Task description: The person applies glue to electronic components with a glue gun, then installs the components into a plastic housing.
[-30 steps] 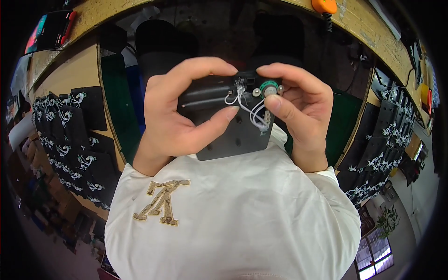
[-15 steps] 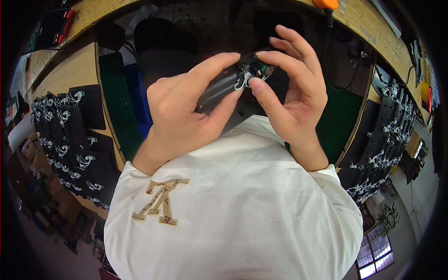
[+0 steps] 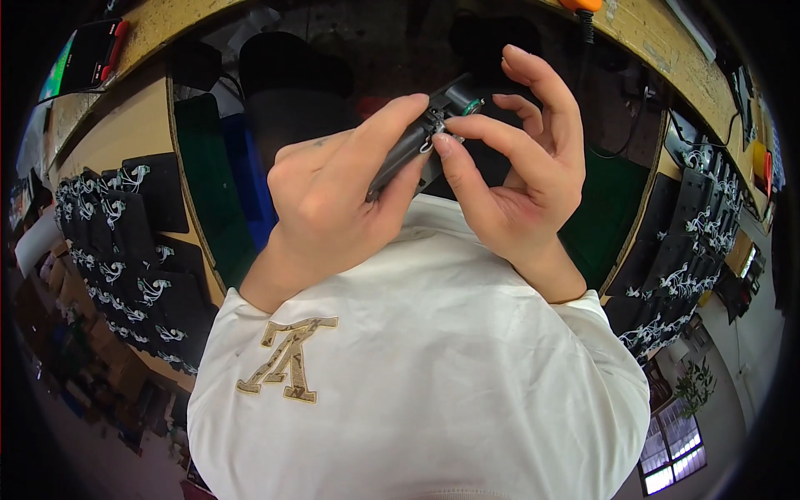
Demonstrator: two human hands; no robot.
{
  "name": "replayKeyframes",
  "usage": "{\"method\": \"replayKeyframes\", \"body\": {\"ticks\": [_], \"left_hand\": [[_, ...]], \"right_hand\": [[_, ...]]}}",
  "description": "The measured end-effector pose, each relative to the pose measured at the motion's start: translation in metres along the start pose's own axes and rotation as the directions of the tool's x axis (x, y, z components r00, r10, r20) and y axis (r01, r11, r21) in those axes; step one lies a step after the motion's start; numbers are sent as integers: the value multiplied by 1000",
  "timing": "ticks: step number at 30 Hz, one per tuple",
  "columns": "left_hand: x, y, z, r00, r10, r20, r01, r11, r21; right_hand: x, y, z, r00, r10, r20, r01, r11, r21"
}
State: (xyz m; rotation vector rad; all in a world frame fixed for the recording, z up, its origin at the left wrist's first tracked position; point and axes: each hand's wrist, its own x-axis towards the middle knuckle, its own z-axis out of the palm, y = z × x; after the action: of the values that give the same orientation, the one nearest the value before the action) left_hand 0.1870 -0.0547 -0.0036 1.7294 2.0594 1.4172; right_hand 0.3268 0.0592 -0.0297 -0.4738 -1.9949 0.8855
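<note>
My left hand (image 3: 321, 179) is closed round a black plastic housing (image 3: 400, 160), thumb on its near side and index finger along the top. The housing tilts up toward the far right. At its far end sit a round black part with a green circuit board (image 3: 472, 107) and a small bundle of white wires (image 3: 430, 140). The thumb and index finger of my right hand (image 3: 529, 171) pinch at these wires; its other fingers are raised and apart. My fingertips partly cover the spot they grip.
On the left board lie several black housings (image 3: 154, 229) with white wires and small green boards. Similar wired housings (image 3: 696, 225) fill the right side. A black device with red edges (image 3: 96, 54) rests on the far-left bench; an orange-handled tool (image 3: 583, 7) is at the far edge.
The housing has turned in my left hand, so its round end with the green board stands higher. My right thumb and index finger have drawn closer together and shifted slightly left at the wires.
</note>
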Motion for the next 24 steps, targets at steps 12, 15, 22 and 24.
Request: {"method": "replayKeyframes", "body": {"ticks": [12,15,22,24], "left_hand": [[-3,-1,1,1000,18,21,-18,1000,-14],[-3,-1,1,1000,-1,27,1,1000,-14],[-4,-1,-2,998,-35,55,39,997,-71],[-3,-1,-3,997,-38,64,43,995,-89]], "right_hand": [[6,-3,0,999,-36,27,37,998,-42],[6,-3,0,998,-57,33,58,997,-54],[5,-10,-2,974,207,95,-219,965,145],[6,-10,-4,962,248,113,-265,947,181]]}}
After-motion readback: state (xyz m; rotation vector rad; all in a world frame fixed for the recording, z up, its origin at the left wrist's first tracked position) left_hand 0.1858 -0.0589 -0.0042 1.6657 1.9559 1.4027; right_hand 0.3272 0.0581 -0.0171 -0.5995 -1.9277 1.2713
